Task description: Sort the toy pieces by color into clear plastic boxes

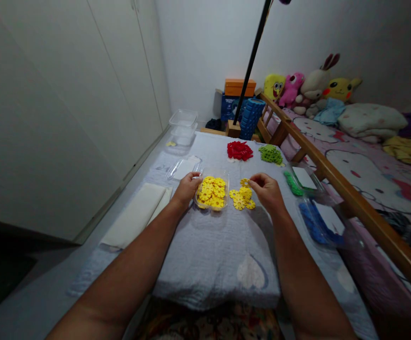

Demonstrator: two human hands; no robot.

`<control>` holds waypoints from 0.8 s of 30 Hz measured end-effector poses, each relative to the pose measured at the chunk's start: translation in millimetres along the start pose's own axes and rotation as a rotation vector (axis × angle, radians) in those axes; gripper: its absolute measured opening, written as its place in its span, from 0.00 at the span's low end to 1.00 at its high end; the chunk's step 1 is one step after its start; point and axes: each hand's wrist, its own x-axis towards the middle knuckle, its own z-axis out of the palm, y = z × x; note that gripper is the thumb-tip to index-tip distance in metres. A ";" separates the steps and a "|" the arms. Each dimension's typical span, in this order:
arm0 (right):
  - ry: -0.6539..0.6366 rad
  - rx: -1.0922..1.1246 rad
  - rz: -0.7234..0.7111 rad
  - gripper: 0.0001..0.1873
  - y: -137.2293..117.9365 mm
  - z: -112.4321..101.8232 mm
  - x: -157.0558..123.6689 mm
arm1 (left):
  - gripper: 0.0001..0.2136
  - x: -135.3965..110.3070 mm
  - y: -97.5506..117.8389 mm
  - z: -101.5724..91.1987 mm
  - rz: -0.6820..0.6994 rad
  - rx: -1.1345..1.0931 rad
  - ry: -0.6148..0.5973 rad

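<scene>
A clear plastic box point(228, 191) holding many yellow snowflake discs point(212, 191) stands in the middle of the cloth-covered table. My left hand point(188, 190) grips its left edge between thumb and fingers. Just to the right of the box, a small loose heap of yellow snowflake discs point(239, 202) lies on the cloth. At the far side of that heap, my right hand point(267, 192) pinches one yellow snowflake disc point(244, 182) by its edge. Behind my left hand lies a clear lid point(184, 168) with a white label.
Farther back are a red pile point(239, 150) and a light green pile point(270, 154). Lidded boxes of green pieces point(293, 184) and blue pieces point(314, 222) line the right edge, near a wooden bed rail point(318, 156). Stacked clear tubs point(184, 118) and a folded cloth point(136, 215) are at left.
</scene>
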 end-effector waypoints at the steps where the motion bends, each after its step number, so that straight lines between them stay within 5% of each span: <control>1: -0.024 0.001 -0.043 0.09 -7.2 6.9 -1.4 | 0.21 -0.3 0.2 0.1 -0.004 -0.004 -0.002; 6: -0.247 -0.131 -0.297 0.02 -30.7 39.7 -10.6 | 0.22 -1.1 0.6 -0.4 -0.002 -0.024 -0.014; 13: -0.352 -0.371 -0.299 0.05 -22.2 58.4 -18.1 | 0.21 1.8 -1.2 -1.2 0.000 -0.014 -0.010; 24: -0.137 -0.546 -0.162 0.09 12.1 10.0 0.2 | 0.20 -0.5 0.3 -0.5 -0.005 -0.019 -0.002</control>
